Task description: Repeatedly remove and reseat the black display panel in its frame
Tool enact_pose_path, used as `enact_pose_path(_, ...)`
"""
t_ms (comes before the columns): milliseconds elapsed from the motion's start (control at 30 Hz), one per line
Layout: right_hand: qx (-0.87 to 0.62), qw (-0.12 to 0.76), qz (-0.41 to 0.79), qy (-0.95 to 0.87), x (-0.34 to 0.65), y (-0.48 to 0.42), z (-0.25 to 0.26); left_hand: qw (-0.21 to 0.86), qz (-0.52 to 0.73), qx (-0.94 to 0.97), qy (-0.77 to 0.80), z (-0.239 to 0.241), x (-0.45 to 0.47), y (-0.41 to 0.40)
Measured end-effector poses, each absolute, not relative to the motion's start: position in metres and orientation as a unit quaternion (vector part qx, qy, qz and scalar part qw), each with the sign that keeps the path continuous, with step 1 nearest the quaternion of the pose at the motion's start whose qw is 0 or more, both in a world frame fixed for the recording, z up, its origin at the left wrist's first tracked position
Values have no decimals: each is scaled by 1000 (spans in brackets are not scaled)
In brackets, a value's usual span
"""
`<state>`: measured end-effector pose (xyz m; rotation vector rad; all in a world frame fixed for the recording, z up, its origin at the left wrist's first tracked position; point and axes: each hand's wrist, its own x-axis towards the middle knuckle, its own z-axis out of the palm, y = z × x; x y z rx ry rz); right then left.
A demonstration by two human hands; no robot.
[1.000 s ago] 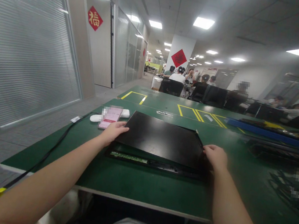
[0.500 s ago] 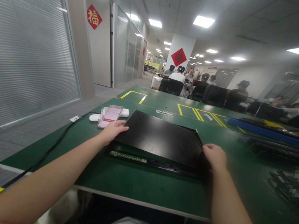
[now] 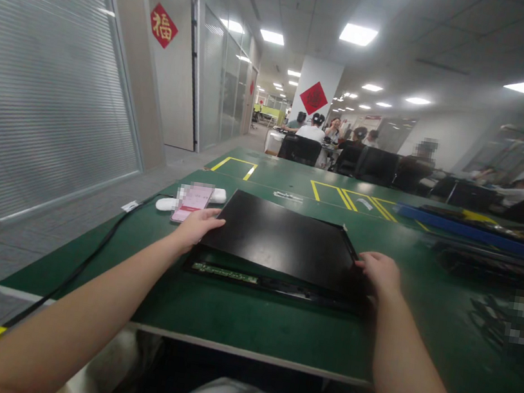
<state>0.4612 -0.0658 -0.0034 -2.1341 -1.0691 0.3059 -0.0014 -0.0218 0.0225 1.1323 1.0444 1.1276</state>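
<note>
A flat black display panel lies tilted over a black frame on the green table. Along the near side of the frame, a green circuit board strip shows below the panel's edge. My left hand pinches the panel's left edge, thumb on top. At the right side, my right hand has its fingers closed on the panel's edge, close to the frame's raised side; its fingertips are partly hidden. Most of the frame's inside is covered by the panel.
A phone and a white mouse-like object lie left of the panel. A black cable crosses the table's left edge. Stacked black parts and a blue tray stand at right. Several people sit beyond the green table.
Both hands keep their hold on the panel. My right hand has shifted very slightly right, and its fingers look a little more extended. The panel has barely moved.
</note>
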Motion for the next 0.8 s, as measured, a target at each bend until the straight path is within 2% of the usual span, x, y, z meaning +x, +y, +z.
enact_pose_path(233, -823, 380, 146, -397, 460, -67, -3, 578, 500, 482, 428, 26, 0, -23)
enact_pose_path(500, -823, 373, 140, -405, 461, -67, -3, 514, 476, 540, 466, 25, -6, -21)
enact_pose_path(800, -827, 365, 137, -405, 457, -69, 0, 260, 361, 694, 566, 13, -13, -10)
